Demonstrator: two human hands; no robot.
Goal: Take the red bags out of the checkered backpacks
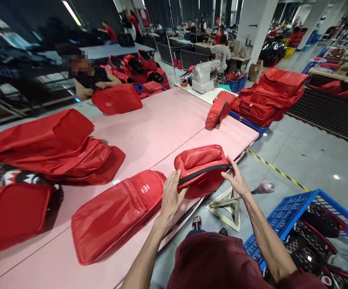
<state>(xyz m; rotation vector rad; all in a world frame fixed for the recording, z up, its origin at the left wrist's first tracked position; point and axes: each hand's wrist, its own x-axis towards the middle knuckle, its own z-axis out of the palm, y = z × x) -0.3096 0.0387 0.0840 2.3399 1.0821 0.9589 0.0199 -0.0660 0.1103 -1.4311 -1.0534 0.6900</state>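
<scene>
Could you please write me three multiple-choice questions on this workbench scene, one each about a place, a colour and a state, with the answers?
1. Where does the small red fabric bag with the black zip sit?
A. at the pink table's near edge
B. in the blue crate
C. on the floor

2. What colour is the plastic crate by the person's right arm?
A. green
B. blue
C. white

3. How do the hands meet the small bag?
A. only the left touches
B. neither touches
C. one on each side

Answers: 1 A, it rests on the pink table near its edge. 2 B, its lattice is blue. 3 C, left hand and right hand flank it.
</scene>
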